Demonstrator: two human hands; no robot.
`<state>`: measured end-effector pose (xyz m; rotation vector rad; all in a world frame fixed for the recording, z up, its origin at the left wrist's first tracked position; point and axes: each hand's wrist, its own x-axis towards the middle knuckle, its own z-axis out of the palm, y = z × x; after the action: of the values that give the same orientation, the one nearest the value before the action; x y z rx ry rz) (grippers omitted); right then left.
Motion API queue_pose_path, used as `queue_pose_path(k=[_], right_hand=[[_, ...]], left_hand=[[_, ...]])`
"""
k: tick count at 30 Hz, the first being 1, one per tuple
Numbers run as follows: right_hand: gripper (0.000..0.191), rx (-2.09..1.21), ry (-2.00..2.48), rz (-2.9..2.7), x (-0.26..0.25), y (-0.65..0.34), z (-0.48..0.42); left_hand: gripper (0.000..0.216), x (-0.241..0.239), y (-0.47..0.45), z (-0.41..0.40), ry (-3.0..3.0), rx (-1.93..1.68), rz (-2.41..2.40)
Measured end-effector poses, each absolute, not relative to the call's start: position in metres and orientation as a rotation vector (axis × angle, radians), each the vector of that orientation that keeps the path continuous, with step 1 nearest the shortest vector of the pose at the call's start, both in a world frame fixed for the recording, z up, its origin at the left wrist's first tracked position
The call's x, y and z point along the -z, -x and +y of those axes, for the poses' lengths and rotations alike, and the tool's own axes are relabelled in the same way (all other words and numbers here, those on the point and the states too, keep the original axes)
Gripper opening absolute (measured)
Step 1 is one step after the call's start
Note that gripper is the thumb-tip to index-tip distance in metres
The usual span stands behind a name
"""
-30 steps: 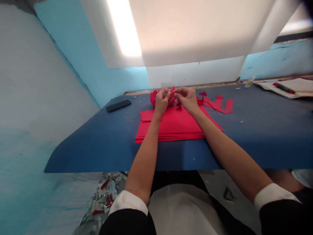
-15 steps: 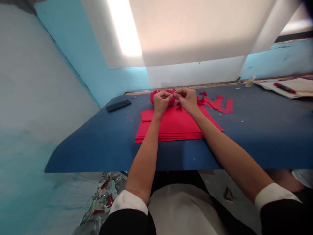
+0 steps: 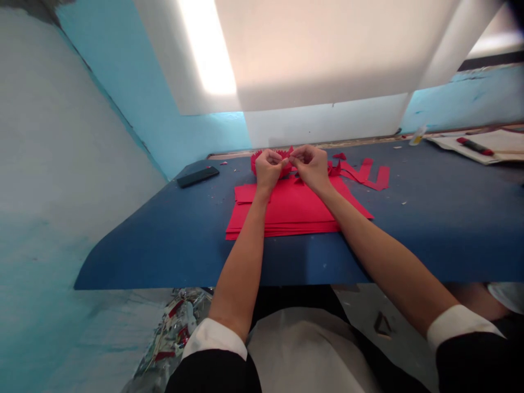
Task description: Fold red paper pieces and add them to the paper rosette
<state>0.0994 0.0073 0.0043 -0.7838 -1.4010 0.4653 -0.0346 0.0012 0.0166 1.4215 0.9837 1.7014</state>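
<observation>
My left hand [image 3: 268, 168] and my right hand [image 3: 311, 165] meet over the far end of a stack of red paper sheets [image 3: 290, 210]. Both are closed in a pinch on one small folded red paper piece [image 3: 287, 160] held between their fingertips. Just behind my left hand lies a fan-shaped cluster of folded red pieces [image 3: 258, 158], partly hidden by the knuckles. The stack rests on a dark blue table [image 3: 172, 240].
Red paper strips [image 3: 368, 174] lie right of my hands. A black phone [image 3: 198, 176] sits at the left of the table. A small glue bottle [image 3: 417, 136] and white papers with a red pen [image 3: 475, 146] are at the far right. Walls close in left and behind.
My fingertips have drawn closer together on the small red piece. My arms and the stack have hardly moved.
</observation>
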Motion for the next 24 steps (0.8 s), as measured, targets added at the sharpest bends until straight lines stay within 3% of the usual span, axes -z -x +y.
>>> queue_pose_path(k=[13, 24], right_hand=[[0.041, -0.546, 0.807, -1.442, 0.004, -0.111, 0.019], [0.022, -0.451, 0.753, -1.331, 0.000, -0.104, 0.017]], left_hand=[[0.048, -0.022, 0.035, -0.012, -1.366, -1.583, 0.855], [0.021, -0.016, 0.035, 0.003, -1.454, -1.631, 0.886]])
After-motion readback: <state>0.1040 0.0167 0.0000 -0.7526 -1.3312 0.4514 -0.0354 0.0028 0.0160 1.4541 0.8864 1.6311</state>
